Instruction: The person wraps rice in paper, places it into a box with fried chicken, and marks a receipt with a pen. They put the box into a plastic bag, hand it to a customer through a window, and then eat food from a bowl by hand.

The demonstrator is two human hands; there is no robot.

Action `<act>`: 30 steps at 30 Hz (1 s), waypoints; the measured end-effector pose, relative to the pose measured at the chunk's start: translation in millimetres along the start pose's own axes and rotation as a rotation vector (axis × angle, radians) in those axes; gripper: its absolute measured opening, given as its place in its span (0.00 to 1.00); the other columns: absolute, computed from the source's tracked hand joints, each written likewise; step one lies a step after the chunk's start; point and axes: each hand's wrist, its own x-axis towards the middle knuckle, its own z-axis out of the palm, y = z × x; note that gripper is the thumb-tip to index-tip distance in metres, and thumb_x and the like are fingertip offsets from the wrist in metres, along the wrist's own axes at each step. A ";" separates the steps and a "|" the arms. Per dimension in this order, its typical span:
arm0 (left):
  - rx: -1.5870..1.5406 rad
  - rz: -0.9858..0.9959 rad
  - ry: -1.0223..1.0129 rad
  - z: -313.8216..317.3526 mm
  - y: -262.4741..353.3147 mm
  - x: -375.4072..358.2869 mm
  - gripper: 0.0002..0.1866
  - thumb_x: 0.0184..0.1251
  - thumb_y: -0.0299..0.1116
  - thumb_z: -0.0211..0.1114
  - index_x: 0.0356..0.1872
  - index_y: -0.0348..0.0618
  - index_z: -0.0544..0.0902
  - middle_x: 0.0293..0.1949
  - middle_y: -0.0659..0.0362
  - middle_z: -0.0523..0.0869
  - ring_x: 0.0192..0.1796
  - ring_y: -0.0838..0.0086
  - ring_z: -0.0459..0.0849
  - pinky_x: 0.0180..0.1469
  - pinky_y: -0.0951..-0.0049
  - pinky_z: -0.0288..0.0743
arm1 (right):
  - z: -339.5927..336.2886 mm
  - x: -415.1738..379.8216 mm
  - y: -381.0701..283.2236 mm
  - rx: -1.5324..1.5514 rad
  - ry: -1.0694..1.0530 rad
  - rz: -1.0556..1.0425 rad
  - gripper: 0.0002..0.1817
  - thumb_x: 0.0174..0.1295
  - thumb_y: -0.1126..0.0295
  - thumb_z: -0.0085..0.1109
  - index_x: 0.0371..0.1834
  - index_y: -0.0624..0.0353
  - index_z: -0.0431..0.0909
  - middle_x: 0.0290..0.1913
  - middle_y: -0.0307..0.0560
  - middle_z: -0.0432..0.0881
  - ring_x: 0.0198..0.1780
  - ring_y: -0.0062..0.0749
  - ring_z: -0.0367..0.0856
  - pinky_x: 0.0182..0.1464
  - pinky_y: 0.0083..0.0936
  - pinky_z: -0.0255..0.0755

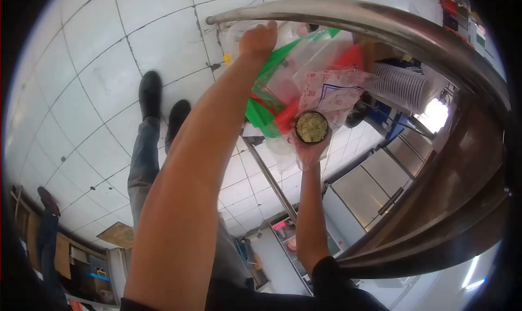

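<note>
My left hand (258, 39) is stretched far forward, its fingers closed at a bunch of clear plastic bags (232, 34) just under a metal rail. My right hand (314, 152) grips a round dark-rimmed bowl (311, 127) from below; it is filled with pale, yellow-green chopped food. Right behind the bowl hangs printed paper (330, 90) with red lettering. Green plastic bags (260, 118) and a red plastic piece (288, 116) hang between my two hands. The fingertips of my left hand are partly hidden.
A thick curved metal rail (337, 9) arches over the bags. Stacked clear containers (399, 85) stand at the right. Black shoes (150, 93) and jeans (145, 153) show on the white tiled floor (92, 50). Steel cabinets (372, 183) stand lower right, and another person's leg (48, 229) is far left.
</note>
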 end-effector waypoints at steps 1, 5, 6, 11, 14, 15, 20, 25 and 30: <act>-0.042 -0.022 0.000 -0.8 0.3 -5.8 0.33 0.63 0.35 0.62 0.68 0.38 0.63 0.45 0.40 0.85 0.48 0.48 0.86 0.52 0.49 0.80 | 1.1 0.3 2.0 -0.003 0.017 0.004 0.35 0.59 0.39 0.52 0.62 0.52 0.72 0.56 0.54 0.77 0.56 0.52 0.77 0.55 0.51 0.76; -0.253 0.032 -0.077 -31.3 12.8 -30.1 0.27 0.64 0.31 0.58 0.64 0.33 0.66 0.43 0.39 0.85 0.48 0.47 0.86 0.51 0.51 0.80 | 2.2 -7.6 -4.4 -0.014 0.118 -0.083 0.36 0.58 0.37 0.52 0.60 0.54 0.73 0.52 0.56 0.79 0.50 0.53 0.79 0.48 0.49 0.77; -0.262 0.043 -0.076 -37.4 10.3 -36.0 0.25 0.64 0.31 0.58 0.62 0.33 0.68 0.43 0.39 0.85 0.48 0.47 0.86 0.51 0.51 0.80 | 6.5 -2.2 2.2 -0.002 0.100 -0.069 0.36 0.59 0.37 0.51 0.60 0.54 0.74 0.52 0.55 0.79 0.49 0.53 0.79 0.48 0.49 0.77; -0.279 0.161 -0.131 -53.9 18.9 -75.4 0.17 0.63 0.34 0.61 0.49 0.33 0.78 0.41 0.41 0.83 0.43 0.45 0.84 0.48 0.52 0.79 | -0.4 -5.2 -2.0 -0.038 0.063 -0.046 0.33 0.59 0.40 0.52 0.62 0.49 0.72 0.60 0.48 0.74 0.61 0.49 0.73 0.55 0.53 0.75; -0.284 0.281 0.044 -59.7 29.7 -104.0 0.11 0.64 0.32 0.61 0.42 0.35 0.82 0.39 0.46 0.82 0.40 0.48 0.83 0.46 0.52 0.78 | 7.5 -8.7 3.5 -0.042 0.135 -0.118 0.31 0.60 0.41 0.52 0.61 0.47 0.73 0.60 0.47 0.74 0.62 0.48 0.72 0.56 0.54 0.75; -0.333 0.274 0.049 -62.0 33.1 -112.8 0.11 0.64 0.31 0.60 0.42 0.36 0.82 0.39 0.47 0.81 0.40 0.49 0.83 0.46 0.52 0.78 | 4.6 -7.7 4.7 -0.046 0.153 -0.129 0.30 0.60 0.42 0.52 0.60 0.47 0.73 0.60 0.47 0.74 0.62 0.48 0.72 0.56 0.53 0.75; -0.502 0.325 0.133 -87.5 56.3 -147.0 0.05 0.56 0.30 0.63 0.31 0.40 0.81 0.37 0.54 0.79 0.44 0.59 0.85 0.47 0.60 0.82 | -21.0 -3.0 2.5 0.048 0.149 -0.095 0.29 0.60 0.44 0.54 0.60 0.47 0.73 0.59 0.48 0.74 0.61 0.47 0.73 0.56 0.51 0.76; -0.473 0.414 0.439 -120.1 68.7 -167.2 0.08 0.55 0.28 0.64 0.37 0.46 0.82 0.40 0.59 0.78 0.44 0.65 0.83 0.51 0.63 0.79 | -0.8 -1.2 4.7 -0.001 0.149 -0.096 0.28 0.60 0.44 0.55 0.61 0.45 0.73 0.58 0.47 0.76 0.56 0.44 0.77 0.52 0.48 0.79; -0.603 0.599 0.338 -147.7 75.8 -234.2 0.17 0.52 0.27 0.69 0.46 0.49 0.83 0.40 0.62 0.79 0.42 0.68 0.83 0.46 0.69 0.81 | -10.0 -0.2 0.9 0.049 0.127 -0.057 0.29 0.60 0.43 0.55 0.60 0.48 0.73 0.57 0.46 0.77 0.55 0.42 0.79 0.52 0.46 0.79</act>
